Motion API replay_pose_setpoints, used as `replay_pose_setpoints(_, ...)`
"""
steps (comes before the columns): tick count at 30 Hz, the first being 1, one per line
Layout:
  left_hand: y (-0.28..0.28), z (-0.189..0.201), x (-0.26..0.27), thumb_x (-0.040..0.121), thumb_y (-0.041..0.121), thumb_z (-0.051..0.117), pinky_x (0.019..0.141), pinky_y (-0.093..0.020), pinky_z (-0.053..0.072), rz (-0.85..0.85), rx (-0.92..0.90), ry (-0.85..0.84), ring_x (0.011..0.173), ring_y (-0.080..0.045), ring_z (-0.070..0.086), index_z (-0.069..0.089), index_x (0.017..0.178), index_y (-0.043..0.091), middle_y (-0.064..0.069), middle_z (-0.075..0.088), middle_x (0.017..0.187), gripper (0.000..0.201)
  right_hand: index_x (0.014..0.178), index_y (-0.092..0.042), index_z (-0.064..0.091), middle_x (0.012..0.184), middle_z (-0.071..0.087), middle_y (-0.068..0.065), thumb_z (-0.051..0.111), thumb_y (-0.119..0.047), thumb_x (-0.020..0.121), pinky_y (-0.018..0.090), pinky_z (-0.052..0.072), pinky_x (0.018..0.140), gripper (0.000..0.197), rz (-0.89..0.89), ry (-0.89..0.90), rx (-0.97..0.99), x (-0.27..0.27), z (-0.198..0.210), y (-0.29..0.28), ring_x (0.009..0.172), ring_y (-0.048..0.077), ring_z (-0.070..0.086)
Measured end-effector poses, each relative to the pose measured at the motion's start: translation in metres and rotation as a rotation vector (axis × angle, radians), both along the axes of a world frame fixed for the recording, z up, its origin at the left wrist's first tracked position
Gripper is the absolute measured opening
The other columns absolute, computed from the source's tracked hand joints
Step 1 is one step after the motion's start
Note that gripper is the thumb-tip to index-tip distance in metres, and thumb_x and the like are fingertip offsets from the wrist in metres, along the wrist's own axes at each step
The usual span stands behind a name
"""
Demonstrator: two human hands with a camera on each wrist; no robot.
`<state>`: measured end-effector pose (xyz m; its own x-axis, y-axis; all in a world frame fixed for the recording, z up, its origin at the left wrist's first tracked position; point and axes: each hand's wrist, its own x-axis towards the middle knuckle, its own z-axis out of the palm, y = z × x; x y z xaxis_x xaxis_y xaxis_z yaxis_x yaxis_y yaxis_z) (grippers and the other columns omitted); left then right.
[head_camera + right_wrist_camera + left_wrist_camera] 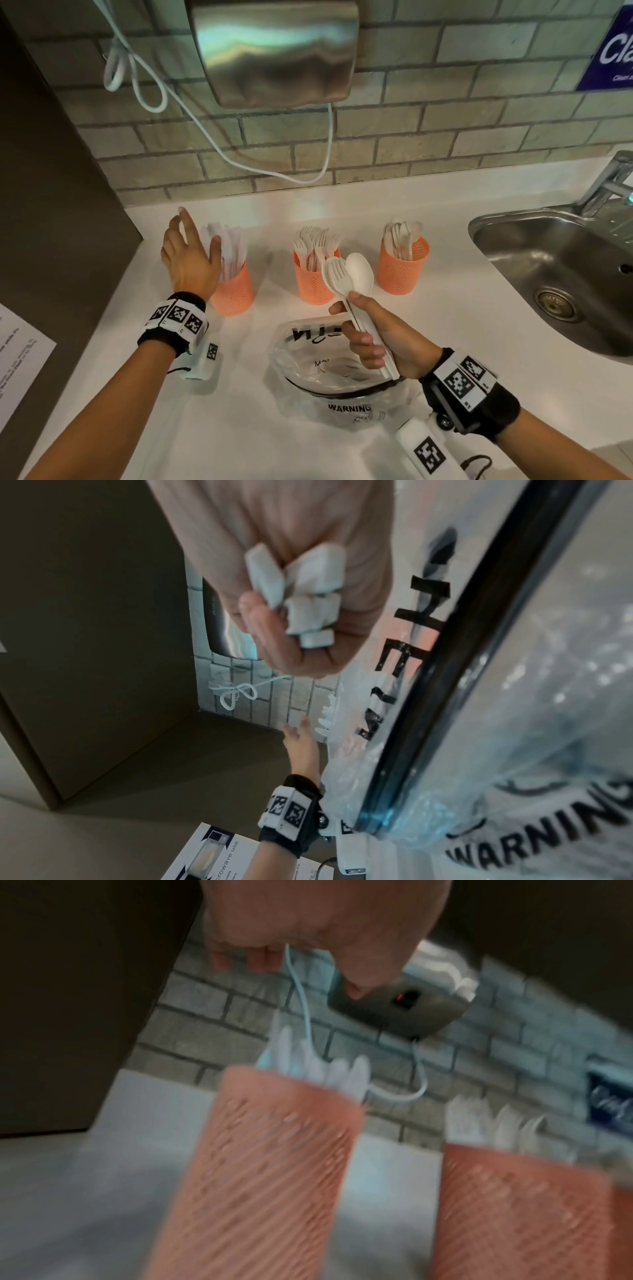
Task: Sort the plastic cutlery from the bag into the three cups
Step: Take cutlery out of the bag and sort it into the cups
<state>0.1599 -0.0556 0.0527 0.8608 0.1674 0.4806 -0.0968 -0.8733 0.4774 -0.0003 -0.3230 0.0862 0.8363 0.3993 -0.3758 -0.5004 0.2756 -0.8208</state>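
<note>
Three orange perforated cups stand in a row on the white desk [239, 428] near the tiled wall. The left cup [233, 291] holds knives [229, 246], the middle cup [313, 279] holds forks [317, 243], and the right cup [402, 270] holds spoons [402, 233]. The left hand [188, 253] is raised beside the knife cup with fingers straight and spread, gripping nothing; it sits in front of the knives and partly hides them in the head view. The right hand [380, 342] is curled around a bundle of white cutlery [346, 277], heads pointing up; a fork head and a spoon bowl are visible, directly in front of the middle cup and covering part of it. In the right wrist view the handle ends [301, 588] protrude from the closed fist. The clear plastic bag [329, 380], printed with black lettering including "WARNING", lies on the desk below the right hand, just in front of the cups, with more white cutlery visible inside. A metal hand dryer [274, 51] is mounted on the wall above the cups, and its white cable [212, 137] loops down toward the desk. A steel sink [555, 274] with a tap [609, 181] lies to the right, well apart from the cups. A blue sign [613, 51] hangs at the upper right, and a printed sheet [20, 353] lies at the far left. The left wrist view is blurred.
</note>
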Motion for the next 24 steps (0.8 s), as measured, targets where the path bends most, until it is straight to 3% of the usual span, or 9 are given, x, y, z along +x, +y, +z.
replay_pose_setpoints(3, -0.018, 0.029, -0.022, 0.094, 0.017, 0.046, 0.097, -0.039, 0.04, -0.157, -0.262, -0.107, 0.115, -0.036, 0.051, 0.048, 0.13, 0.001, -0.024, 0.05, 0.126, 0.039, 0.101, -0.019, 0.053, 0.043, 0.033, -0.007, 0.04, -0.054, 0.08, 0.012, 0.024, 0.03, 0.043, 0.007, -0.01, 0.061, 0.001, 0.0, 0.0, 0.029, 0.002, 0.025)
replay_pose_setpoints(5, -0.04, 0.05, -0.047, 0.094, 0.009, 0.044, 0.078, -0.028, 0.044, -0.309, -0.475, 0.02, 0.088, -0.017, 0.063, 0.062, 0.108, 0.006, -0.013, 0.065, 0.1, 0.023, 0.103, -0.019, 0.054, 0.043, 0.033, -0.006, 0.039, -0.053, 0.08, 0.012, 0.024, 0.03, 0.044, -0.005, -0.015, 0.106, 0.002, -0.001, 0.002, 0.029, 0.003, 0.026)
replay_pose_setpoints(8, -0.074, 0.065, -0.088, 0.095, 0.019, 0.045, 0.06, -0.013, 0.042, -0.497, -0.596, 0.309, 0.056, 0.005, 0.055, 0.063, 0.096, 0.013, 0.003, 0.065, 0.075, 0.019, 0.106, -0.018, 0.054, 0.044, 0.034, -0.005, 0.037, -0.049, 0.084, 0.013, 0.024, 0.03, 0.042, -0.035, -0.03, 0.127, 0.004, -0.003, 0.007, 0.029, 0.004, 0.027)
replay_pose_setpoints(13, -0.115, 0.052, -0.131, 0.088, 0.043, 0.053, 0.068, -0.022, 0.048, -0.628, -0.635, 0.523, 0.077, -0.005, 0.064, 0.056, 0.091, 0.032, 0.002, 0.069, 0.088, 0.012, 0.077, -0.014, 0.047, 0.04, 0.036, -0.009, 0.029, -0.044, 0.095, 0.015, 0.022, 0.033, 0.039, -0.081, -0.17, -0.085, 0.0, -0.006, 0.019, 0.03, 0.004, 0.026)
replay_pose_setpoints(16, -0.126, 0.045, -0.139, 0.087, 0.041, 0.057, 0.077, -0.04, 0.054, -0.606, -0.75, 0.501, 0.086, -0.025, 0.067, 0.056, 0.09, 0.03, -0.012, 0.069, 0.095, 0.011, 0.079, -0.017, 0.049, 0.045, 0.041, -0.006, 0.037, -0.047, 0.089, 0.015, 0.023, 0.035, 0.034, -0.113, -0.232, -0.109, -0.005, -0.007, 0.026, 0.032, 0.005, 0.029)
replay_pose_setpoints(18, -0.131, 0.042, -0.141, 0.085, 0.043, 0.051, 0.076, -0.046, 0.054, -0.583, -0.807, 0.49, 0.083, -0.028, 0.066, 0.056, 0.092, 0.025, -0.014, 0.066, 0.092, 0.02, 0.076, -0.018, 0.047, 0.047, 0.042, -0.005, 0.034, -0.046, 0.092, 0.016, 0.023, 0.035, 0.035, -0.132, -0.238, -0.127, -0.008, -0.008, 0.027, 0.033, 0.006, 0.03)
replay_pose_setpoints(20, -0.134, 0.039, -0.143, 0.094, 0.035, 0.043, 0.069, -0.042, 0.052, -0.556, -0.869, 0.495, 0.074, -0.022, 0.063, 0.056, 0.09, 0.017, -0.013, 0.063, 0.082, 0.022, 0.072, -0.015, 0.046, 0.044, 0.042, -0.005, 0.026, -0.042, 0.097, 0.016, 0.023, 0.034, 0.041, -0.145, -0.215, -0.105, -0.01, -0.01, 0.026, 0.032, 0.006, 0.03)
replay_pose_setpoints(22, -0.136, 0.038, -0.146, 0.1, 0.025, 0.033, 0.056, -0.024, 0.049, -0.521, -0.962, 0.499, 0.062, -0.012, 0.061, 0.057, 0.087, 0.01, -0.008, 0.061, 0.071, 0.031, 0.069, -0.012, 0.05, 0.041, 0.042, -0.004, 0.021, -0.042, 0.098, 0.015, 0.023, 0.033, 0.05, -0.156, -0.189, -0.049, -0.013, -0.009, 0.025, 0.03, 0.005, 0.03)
replay_pose_setpoints(24, -0.139, 0.036, -0.148, 0.1, 0.023, 0.031, 0.057, -0.017, 0.048, -0.508, -0.99, 0.503, 0.065, -0.01, 0.062, 0.058, 0.095, 0.006, -0.006, 0.062, 0.073, 0.032, 0.062, -0.014, 0.057, 0.039, 0.043, -0.003, 0.02, -0.043, 0.097, 0.014, 0.024, 0.032, 0.059, -0.147, -0.176, -0.012, -0.015, -0.009, 0.024, 0.027, 0.006, 0.03)
